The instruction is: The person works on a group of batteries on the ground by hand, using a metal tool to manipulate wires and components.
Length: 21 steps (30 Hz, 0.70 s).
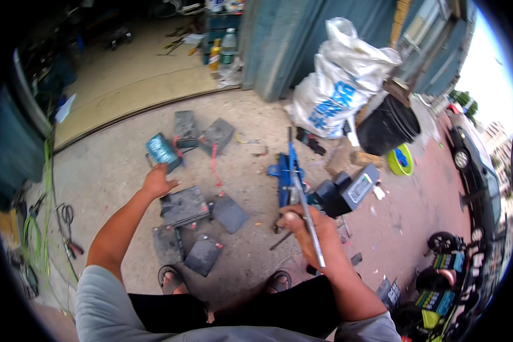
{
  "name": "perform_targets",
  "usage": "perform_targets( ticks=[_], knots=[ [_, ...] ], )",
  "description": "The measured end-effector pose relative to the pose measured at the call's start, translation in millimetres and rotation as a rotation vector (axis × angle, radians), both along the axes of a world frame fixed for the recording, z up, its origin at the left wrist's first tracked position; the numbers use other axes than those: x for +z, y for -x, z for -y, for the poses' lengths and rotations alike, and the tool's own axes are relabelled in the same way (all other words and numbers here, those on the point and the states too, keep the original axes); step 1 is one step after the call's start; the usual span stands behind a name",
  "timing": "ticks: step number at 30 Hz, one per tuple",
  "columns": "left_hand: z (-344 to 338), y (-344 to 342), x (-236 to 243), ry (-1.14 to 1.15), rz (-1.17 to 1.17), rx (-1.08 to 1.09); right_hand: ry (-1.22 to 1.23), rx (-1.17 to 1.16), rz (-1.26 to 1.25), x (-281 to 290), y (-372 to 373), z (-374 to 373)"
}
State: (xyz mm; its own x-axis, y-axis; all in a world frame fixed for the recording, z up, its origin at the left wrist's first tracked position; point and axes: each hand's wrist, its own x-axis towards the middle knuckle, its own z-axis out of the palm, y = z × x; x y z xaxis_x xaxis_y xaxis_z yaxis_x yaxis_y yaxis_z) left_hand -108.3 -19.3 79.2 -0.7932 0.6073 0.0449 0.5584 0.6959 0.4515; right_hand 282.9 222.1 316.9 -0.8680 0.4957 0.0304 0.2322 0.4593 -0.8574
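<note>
My left hand [157,181] stretches out to a teal-topped battery [162,149], fingertips at its near edge and thumb spread apart. The blur hides whether the fingers touch it. My right hand [309,229] is closed around a long, thin silver metal bar [300,194], which slants up past a blue bench vise [283,178] on the ground. Behind the teal battery sit two dark batteries, one upright [186,128] and one tilted [218,134] with a red wire [215,165]. Closer to my feet lie a large grey battery [184,206] and several smaller dark ones [204,255].
Right of the vise stands a dark grey box with a label [356,188]. Beyond it are a white sack [342,80], a black bucket [387,128] and a yellow-green basin [400,159]. Cables [66,219] and pliers [74,248] lie left. Motorbikes [439,276] and a car [477,171] stand right.
</note>
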Motion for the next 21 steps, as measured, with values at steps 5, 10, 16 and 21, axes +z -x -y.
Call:
perform_targets(
  ticks=[5,10,16,21],
  knots=[
    [-4.5,33.8,-6.5,0.206,0.004,0.103,0.11,-0.087,0.03,7.3,12.9,13.2],
    [20.0,70.3,-43.3,0.538,-0.271,0.052,0.122,-0.047,0.077,-7.7,37.3,15.1],
    [-6.8,120.8,-6.5,0.645,-0.206,-0.022,0.117,-0.061,0.158,-15.8,53.3,-0.7],
    [-17.4,157.6,-8.5,0.55,-0.113,-0.077,0.123,-0.056,0.205,-23.6,63.3,-13.6]
  ],
)
